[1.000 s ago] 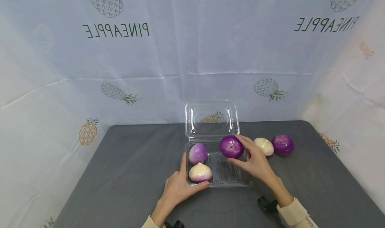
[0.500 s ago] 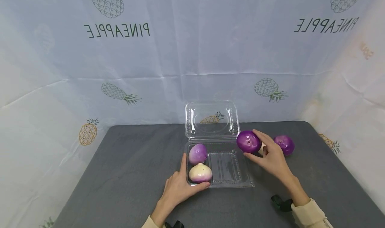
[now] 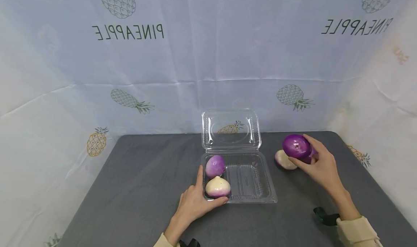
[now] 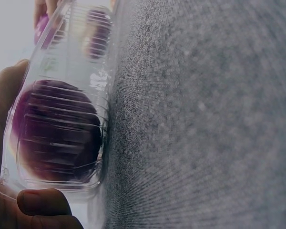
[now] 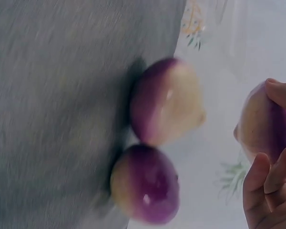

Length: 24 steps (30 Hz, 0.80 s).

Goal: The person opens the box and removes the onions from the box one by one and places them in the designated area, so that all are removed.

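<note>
Nearest the front edge of the surface (image 3: 156,178), the left hand (image 3: 193,202) has forefinger and thumb spread about the front-left corner of a clear container (image 3: 249,182); if that touch slackened, a knock could slide the light-looking plastic. The container's left half holds two onions: a white-tipped onion (image 3: 217,188) in front and a lilac onion (image 3: 215,166) behind it.

Farther off, toward the back-right corner of the surface, the right hand's (image 3: 323,168) grip pinches a dark purple onion (image 3: 295,145) between thumb and fingers, lifted clear. Its skin looks glossy, so a weak pinch could let it slip onto the pair below: a pale-topped onion (image 3: 283,161) and a violet onion (image 5: 150,186) (mostly hidden from the head camera). Round as they are, either might roll toward the right edge if bumped.

By the back edge, the container's lid (image 3: 230,129) stands raised before a pineapple-print cloth (image 3: 208,55); a jolt could bring it down. Whether it leans on the cloth, I cannot tell.
</note>
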Available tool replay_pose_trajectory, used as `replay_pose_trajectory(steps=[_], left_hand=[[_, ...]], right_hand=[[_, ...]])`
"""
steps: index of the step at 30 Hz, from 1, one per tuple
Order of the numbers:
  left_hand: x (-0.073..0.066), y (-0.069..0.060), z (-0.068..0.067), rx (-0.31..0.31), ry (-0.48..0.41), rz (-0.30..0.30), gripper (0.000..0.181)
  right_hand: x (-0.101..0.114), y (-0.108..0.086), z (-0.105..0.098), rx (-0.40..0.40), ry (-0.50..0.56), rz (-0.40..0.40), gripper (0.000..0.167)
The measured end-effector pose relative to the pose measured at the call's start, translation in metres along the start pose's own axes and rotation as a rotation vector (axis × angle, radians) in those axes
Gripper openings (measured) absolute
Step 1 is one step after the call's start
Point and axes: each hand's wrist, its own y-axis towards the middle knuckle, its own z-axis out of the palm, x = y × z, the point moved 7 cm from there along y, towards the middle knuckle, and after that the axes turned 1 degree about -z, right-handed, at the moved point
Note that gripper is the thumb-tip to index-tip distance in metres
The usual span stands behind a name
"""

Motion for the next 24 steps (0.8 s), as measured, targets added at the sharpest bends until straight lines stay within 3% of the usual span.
replay_pose_trajectory(steps=[12,24], left_hand=[[0.0,0.0,0.0,-0.001,0.0,-0.004,0.138],[0.0,0.0,0.0,0.001,0.008,-0.007,0.138]], right_hand=[[-0.039,-0.002,-0.026,0.005,-0.023,0.14,0.088],[-0.074,-0.007,-0.045,0.037,-0.05,0.205,0.088]])
